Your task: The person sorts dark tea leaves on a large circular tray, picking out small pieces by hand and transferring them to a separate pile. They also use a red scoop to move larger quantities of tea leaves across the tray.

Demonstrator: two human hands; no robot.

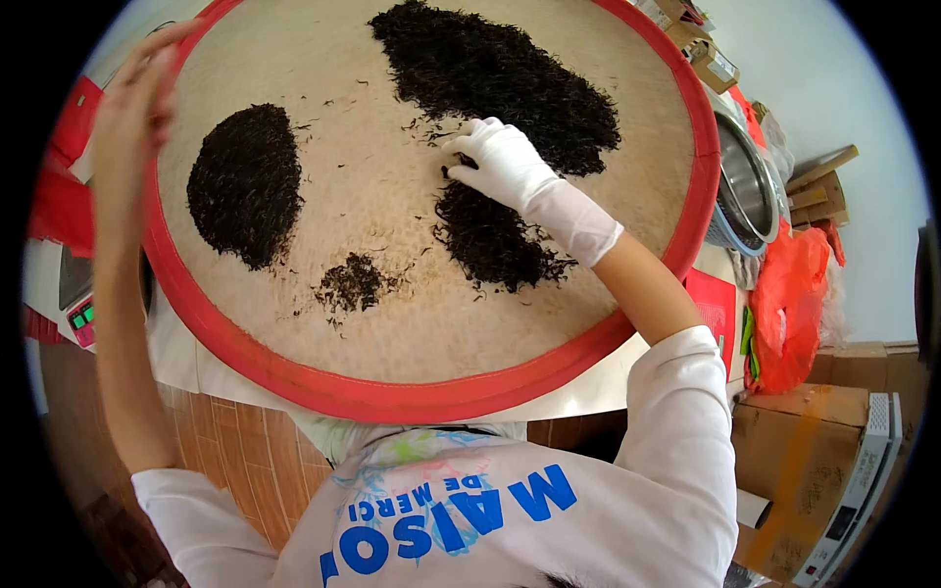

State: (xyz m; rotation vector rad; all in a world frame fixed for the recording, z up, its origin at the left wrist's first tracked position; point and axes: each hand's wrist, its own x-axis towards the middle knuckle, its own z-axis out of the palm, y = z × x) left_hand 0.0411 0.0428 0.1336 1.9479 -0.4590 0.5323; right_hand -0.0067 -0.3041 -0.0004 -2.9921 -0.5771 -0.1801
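A round tray with a red cloth rim (434,400) holds piles of dark, twisted dried leaves, like tea. My right hand (492,158), in a white glove, rests with curled fingers between the large upper pile (507,81) and a smaller pile (489,246); a dark bit shows by its thumb, and whether the fingers hold leaves is unclear. My left hand (143,95), bare and blurred, is raised at the tray's left rim, with nothing seen in it. Right of it lies an oval pile (246,184). A small scattered heap (356,283) sits near the front.
Left of the tray is a digital scale (81,320) beside red bags (62,198). To the right stand a steel bowl (746,180) in a blue basket, a red plastic bag (786,309) and small cartons (713,66). A large cardboard box (801,456) stands at lower right.
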